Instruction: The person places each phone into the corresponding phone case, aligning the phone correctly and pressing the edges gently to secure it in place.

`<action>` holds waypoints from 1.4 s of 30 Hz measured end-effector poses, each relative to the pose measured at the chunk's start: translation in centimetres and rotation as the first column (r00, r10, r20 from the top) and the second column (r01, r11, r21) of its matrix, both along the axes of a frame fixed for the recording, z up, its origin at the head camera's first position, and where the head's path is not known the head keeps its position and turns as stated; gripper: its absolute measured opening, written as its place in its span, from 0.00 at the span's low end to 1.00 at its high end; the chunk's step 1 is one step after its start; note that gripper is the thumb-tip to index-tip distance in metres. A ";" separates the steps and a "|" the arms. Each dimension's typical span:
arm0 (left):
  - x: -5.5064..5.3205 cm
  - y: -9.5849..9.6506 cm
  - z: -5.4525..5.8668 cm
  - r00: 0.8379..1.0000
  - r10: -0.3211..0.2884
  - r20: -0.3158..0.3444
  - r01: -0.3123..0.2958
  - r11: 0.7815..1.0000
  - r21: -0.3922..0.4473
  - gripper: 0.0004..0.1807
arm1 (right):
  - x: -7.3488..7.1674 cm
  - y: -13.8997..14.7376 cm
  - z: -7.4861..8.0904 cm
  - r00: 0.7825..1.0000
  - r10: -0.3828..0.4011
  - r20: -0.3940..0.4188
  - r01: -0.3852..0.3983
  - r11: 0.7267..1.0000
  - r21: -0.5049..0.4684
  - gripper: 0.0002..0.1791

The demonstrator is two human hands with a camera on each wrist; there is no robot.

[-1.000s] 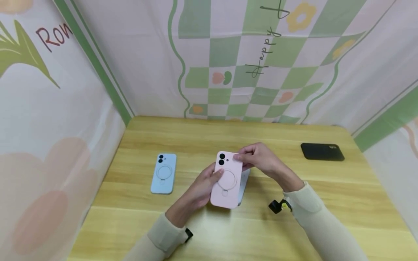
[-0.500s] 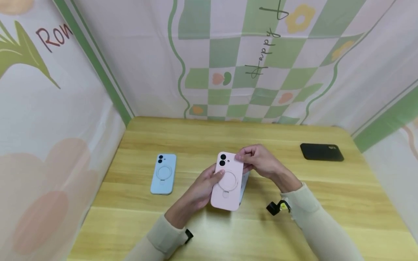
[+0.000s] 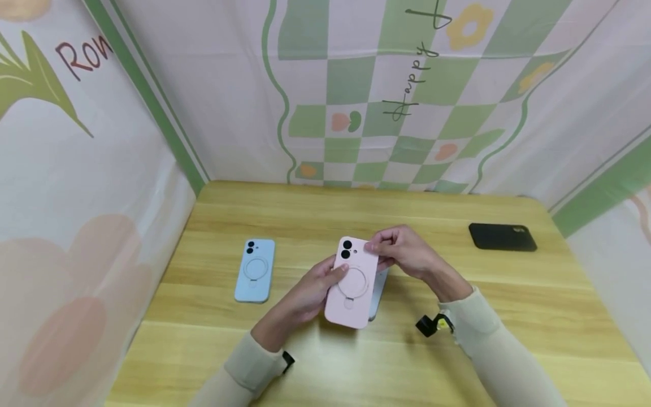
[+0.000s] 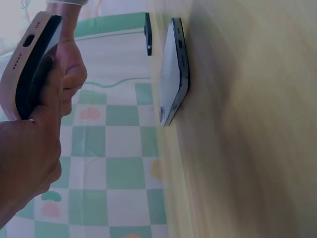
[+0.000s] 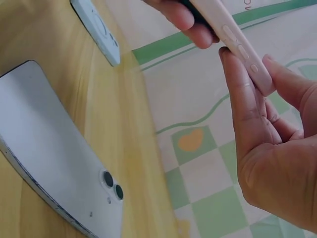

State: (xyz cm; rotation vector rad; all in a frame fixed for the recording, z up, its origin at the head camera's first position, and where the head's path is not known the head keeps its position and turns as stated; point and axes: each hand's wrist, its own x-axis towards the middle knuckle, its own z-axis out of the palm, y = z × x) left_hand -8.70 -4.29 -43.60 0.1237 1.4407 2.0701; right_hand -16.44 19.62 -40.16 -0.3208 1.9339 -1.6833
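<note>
2 hands [image 3: 310, 288] [image 3: 409, 254] hold 1 pnk case [image 3: 352, 285] nr 1 wht phone [image 5: 54, 144]

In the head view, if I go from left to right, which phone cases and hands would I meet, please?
Light blue case, left hand, pink case, right hand, black case.

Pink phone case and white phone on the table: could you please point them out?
Pink phone case [image 3: 352, 284]: head view, middle of its back.
White phone [image 5: 55, 146]: right wrist view, middle of its back.
</note>
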 end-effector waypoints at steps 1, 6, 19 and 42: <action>-0.1 -0.1 0.0 1.000 -0.003 -0.004 0.003 1.000 -0.017 0.26 | 0.0 0.0 0.1 1.000 0.003 -0.002 -0.003 1.000 0.008 0.07; -0.4 -0.2 0.1 1.000 0.013 -0.028 -0.016 0.993 -0.120 0.20 | 0.2 0.0 0.6 1.000 0.011 -0.014 -0.011 0.999 0.044 0.06; -0.5 -0.6 0.8 0.983 0.161 -0.090 -0.175 0.969 -0.178 0.16 | 1.0 -1.2 1.0 0.988 -0.141 -0.065 0.141 0.990 0.000 0.13; -1.3 -1.0 1.5 0.898 0.438 -0.046 -0.440 0.892 -0.102 0.18 | 4.8 -3.2 -0.9 0.981 -0.135 -0.139 0.145 0.987 0.069 0.16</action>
